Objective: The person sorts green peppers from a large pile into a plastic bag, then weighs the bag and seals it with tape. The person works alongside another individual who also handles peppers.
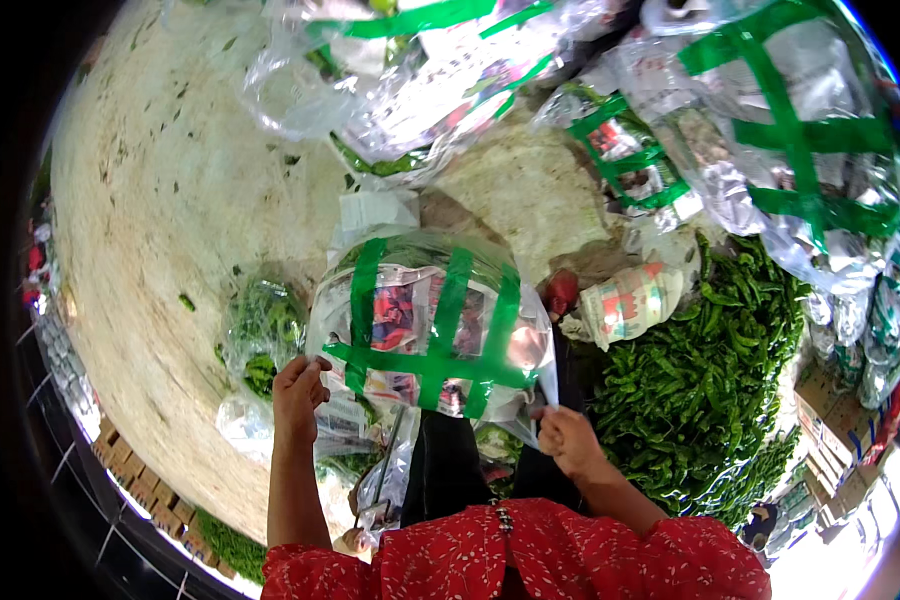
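A clear plastic bag (412, 322) packed with greens and printed paper lies before me, crossed by several strips of green tape (448, 307). At its left edge, my left hand (298, 390) pinches the plastic. My right hand (566, 439) grips the bag's plastic at the lower right corner and pulls it taut. Just right of the bag are a red, roundish thing (560, 292) and a printed plastic sack (634, 302). The lower side of the bag lies over my dark-clothed legs.
A large heap of green chilli peppers (705, 367) spreads at the right. Taped plastic bags (795, 127) stand at the upper right, another (435, 82) at the top. Left of my bag sits a smaller bag of greens (262, 330). Cardboard boxes (832, 427) are stacked far right.
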{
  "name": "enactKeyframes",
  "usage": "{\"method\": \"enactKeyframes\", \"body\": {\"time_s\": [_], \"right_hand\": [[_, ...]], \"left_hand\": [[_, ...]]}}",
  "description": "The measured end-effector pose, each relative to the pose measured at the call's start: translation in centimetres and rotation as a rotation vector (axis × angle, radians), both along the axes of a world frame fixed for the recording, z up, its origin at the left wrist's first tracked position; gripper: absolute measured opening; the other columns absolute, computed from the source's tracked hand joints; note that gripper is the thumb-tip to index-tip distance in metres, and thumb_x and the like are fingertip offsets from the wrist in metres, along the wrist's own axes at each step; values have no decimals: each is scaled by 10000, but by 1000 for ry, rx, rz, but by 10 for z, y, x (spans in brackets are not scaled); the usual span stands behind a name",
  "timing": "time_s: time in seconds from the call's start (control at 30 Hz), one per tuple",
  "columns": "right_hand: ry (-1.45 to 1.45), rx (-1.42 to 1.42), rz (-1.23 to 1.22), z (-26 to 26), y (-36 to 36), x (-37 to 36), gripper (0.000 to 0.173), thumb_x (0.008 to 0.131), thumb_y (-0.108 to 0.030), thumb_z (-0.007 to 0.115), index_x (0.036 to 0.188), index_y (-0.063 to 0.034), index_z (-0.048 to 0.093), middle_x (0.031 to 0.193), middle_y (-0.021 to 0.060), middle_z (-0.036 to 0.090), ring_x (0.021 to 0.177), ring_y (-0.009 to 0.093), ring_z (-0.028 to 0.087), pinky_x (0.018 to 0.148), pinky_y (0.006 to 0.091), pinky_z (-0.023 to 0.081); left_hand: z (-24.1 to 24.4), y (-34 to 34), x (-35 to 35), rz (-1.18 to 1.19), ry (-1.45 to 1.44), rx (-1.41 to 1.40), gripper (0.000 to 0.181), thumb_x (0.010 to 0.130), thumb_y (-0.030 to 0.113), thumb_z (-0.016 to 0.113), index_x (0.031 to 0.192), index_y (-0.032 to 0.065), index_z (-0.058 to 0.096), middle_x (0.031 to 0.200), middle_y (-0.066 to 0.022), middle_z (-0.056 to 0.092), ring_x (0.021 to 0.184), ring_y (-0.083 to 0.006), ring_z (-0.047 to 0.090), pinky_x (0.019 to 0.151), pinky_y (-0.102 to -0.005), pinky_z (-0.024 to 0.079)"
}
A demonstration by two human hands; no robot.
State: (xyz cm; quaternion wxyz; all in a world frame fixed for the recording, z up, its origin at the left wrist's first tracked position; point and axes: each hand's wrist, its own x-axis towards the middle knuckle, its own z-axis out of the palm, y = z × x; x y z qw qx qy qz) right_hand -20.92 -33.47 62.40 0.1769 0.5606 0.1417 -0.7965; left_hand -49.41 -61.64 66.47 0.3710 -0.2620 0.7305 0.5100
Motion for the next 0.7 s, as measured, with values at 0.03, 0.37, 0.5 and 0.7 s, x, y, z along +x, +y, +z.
{"method": "enactKeyframes", "body": {"time_s": [0.03,0.37,0.5,0.7], "right_hand": [[20,51,-39,3,13,-1,220,971,-181,459,917,8,560,536,-24,361,415,85,296,417,252,240],[179,387,-455,97,64,16,255,946,-173,451,946,60,555,480,-47,305,386,71,265,412,245,243],[-10,690,-280,87,-7,47,234,933,-160,483,949,57,568,516,-47,340,417,54,293,422,254,248],[-32,736,263,-136,-79,86,267,885,-153,607,1094,10,577,880,42,570,847,151,543,808,309,440]], "left_hand": [[10,22,-8,-40,12,5,172,907,143,542,887,-10,618,538,66,333,465,-45,287,490,-241,312],[76,141,-52,-361,62,338,190,868,149,550,869,-23,630,513,78,315,468,-38,275,525,-255,330],[47,90,-38,-482,109,228,189,889,146,546,897,-17,641,561,54,396,498,-40,325,527,-254,308],[-201,-3,12,-503,28,154,246,885,238,589,997,21,624,835,-16,642,791,-119,549,677,-310,442]]}}
